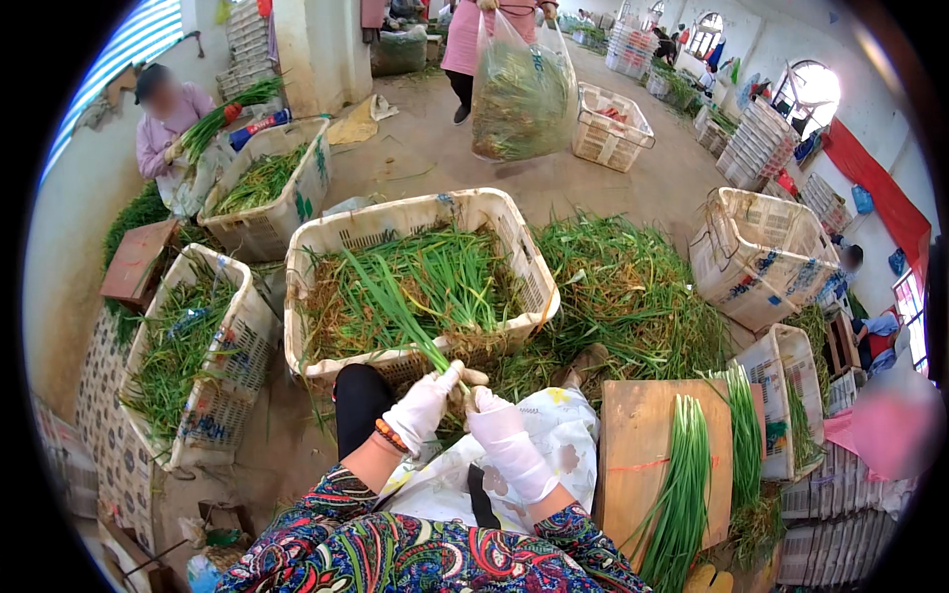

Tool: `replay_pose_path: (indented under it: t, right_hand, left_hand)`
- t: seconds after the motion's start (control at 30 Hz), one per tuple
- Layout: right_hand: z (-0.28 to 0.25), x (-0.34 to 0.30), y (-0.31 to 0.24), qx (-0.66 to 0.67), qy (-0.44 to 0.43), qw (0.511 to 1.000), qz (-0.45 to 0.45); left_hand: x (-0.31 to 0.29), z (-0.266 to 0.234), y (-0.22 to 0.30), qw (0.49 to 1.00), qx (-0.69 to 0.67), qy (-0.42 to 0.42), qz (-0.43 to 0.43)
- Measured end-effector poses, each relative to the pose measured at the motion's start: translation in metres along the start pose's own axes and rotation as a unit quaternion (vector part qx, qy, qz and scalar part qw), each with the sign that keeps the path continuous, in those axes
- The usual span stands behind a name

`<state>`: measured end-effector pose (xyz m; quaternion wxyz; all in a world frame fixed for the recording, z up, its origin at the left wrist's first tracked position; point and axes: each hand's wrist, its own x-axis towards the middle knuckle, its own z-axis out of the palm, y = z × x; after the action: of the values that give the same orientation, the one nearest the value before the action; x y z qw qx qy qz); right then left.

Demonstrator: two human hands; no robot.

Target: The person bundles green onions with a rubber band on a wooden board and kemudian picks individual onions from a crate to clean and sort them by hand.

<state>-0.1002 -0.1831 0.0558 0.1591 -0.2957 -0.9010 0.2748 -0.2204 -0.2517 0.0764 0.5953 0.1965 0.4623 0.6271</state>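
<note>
In front of my lap, my left hand (423, 407), in a white glove, is closed round a small bunch of garlic chives (403, 314). The long green leaves slant up and away to the left. My right hand (506, 443), also gloved, pinches at the pale lower ends beside the left fingers. Just beyond my hands stands a white plastic crate (415, 210) holding loose chives and brownish dry leaves. A patterned pale apron (559, 420) covers my lap. On a wooden board (633, 425) to my right lies a neat bundle of chives (689, 469).
A heap of leaves (633, 287) covers the floor right of the crate. Another leaf-filled crate (213, 395) stands left. A seated co-worker (173, 128) holds chives at far left. Ahead, a person in pink (473, 44) carries a clear bag (519, 99) of leaves. Stacked crates (759, 143) stand far right.
</note>
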Motion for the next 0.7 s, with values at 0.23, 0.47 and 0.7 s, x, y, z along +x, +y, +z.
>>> replay_pose_path:
  t: [0.23,0.47,0.7]
  right_hand:
    - [-0.012,0.003,-0.009,0.410,-0.126,0.875,0.224]
    - [-0.010,0.015,-0.020,0.539,-0.171,0.789,0.240]
    - [0.045,0.014,-0.003,0.341,-0.075,0.927,0.140]
  left_hand:
    - [0.003,-0.003,0.023,0.986,-0.146,0.069,0.040]
    - [0.004,-0.011,0.013,0.974,-0.208,0.085,0.038]
    - [0.011,0.005,0.008,0.975,-0.052,0.172,0.132]
